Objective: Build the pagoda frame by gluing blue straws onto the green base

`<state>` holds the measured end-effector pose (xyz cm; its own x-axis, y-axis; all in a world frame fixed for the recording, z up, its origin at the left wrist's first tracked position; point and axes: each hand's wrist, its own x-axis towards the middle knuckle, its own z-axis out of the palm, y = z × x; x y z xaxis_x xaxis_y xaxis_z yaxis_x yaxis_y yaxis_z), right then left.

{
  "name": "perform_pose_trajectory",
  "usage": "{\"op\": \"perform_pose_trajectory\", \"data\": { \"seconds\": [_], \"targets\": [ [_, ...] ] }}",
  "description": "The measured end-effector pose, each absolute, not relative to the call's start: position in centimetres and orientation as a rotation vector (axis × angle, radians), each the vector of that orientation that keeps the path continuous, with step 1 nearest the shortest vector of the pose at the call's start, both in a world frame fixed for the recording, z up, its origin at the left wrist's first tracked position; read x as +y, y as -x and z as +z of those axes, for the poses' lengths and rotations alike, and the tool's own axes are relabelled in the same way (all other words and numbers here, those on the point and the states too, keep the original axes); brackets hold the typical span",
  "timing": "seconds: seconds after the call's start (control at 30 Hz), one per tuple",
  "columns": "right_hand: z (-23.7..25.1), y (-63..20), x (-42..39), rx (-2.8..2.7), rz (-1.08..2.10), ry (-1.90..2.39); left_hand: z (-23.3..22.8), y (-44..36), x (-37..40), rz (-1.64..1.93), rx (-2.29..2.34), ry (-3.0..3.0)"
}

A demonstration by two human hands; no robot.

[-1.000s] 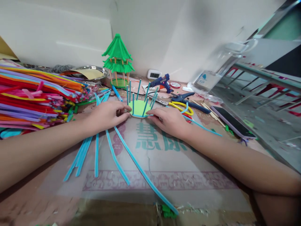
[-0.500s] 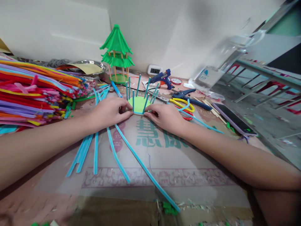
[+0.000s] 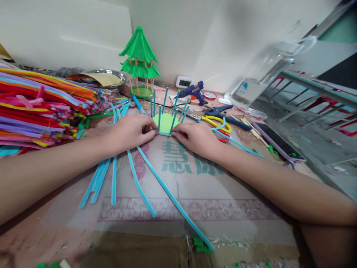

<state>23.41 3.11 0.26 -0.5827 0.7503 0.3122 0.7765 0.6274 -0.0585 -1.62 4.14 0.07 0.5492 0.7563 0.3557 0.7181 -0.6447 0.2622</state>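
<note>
Left hand (image 3: 129, 131) and right hand (image 3: 195, 137) pinch opposite edges of the green base (image 3: 166, 124), lying flat on the cardboard (image 3: 195, 186); judged best practice: hold it level so the blue uprights (image 3: 160, 117) stay vertical.

The light was bright and even where I sat, soft daylight with no hard source showing, though the right side looked lit from outdoors. My forearms threw only faint, blurry shadows onto the worktop (image 3: 195, 193). The wall (image 3: 195, 41) behind came out pale and slightly washed, with a dull grey patch high on it. The clear plastic container (image 3: 267, 70) at the right was smeared and hazy, with glare on it. The steel bowl (image 3: 111, 76) caught a small shine. The wide lens bent the edges: my arms ballooned at the bottom corners and straight lines curved. The middle stayed sharp; the near corners went soft.
</note>
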Motion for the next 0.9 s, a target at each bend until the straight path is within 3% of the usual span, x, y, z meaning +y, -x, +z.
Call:
{"op": "perform_pose_trajectory", "data": {
  "seconds": [0.43,0.63,0.9],
  "targets": [
    [1.2,-24.4,1.5,-2.301,-0.213,0.916,0.1,1.7,3.9,0.721,1.249,-2.645],
    [0.9,-24.5,2.1,-2.363,-0.377,0.931,0.2,1.6,3.8,0.685,1.269,-2.619],
    [0.9,-24.3,1.9,-2.394,-0.312,0.942,0.3,1.6,3.8,0.671,1.274,-2.616]
  ]
}}
